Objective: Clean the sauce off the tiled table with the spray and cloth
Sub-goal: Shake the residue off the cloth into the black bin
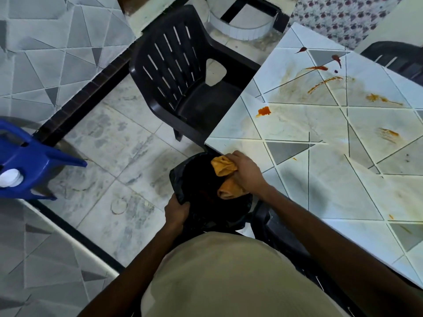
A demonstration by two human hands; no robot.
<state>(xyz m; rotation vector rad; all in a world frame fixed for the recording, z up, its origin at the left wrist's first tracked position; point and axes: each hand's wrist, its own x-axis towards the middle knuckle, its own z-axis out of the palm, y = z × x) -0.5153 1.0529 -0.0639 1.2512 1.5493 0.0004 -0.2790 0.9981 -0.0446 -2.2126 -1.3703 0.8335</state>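
The tiled table (332, 179) fills the right side, smeared with red and orange sauce (263, 111) in several streaks and blobs. At the table's near-left corner my right hand (246, 172) grips a crumpled, sauce-stained orange cloth (223, 167) just off the edge, over a black bin bag (201, 191). My left hand (177, 211) grips the rim of that bag below the table corner. No spray bottle shows in the head view.
A dark plastic chair (183, 83) stands by the table's left edge, with another dark chair (398, 58) at the far right. A blue plastic stool (27, 161) with a white cap lies on another tiled surface at the left. Pale floor tiles lie between.
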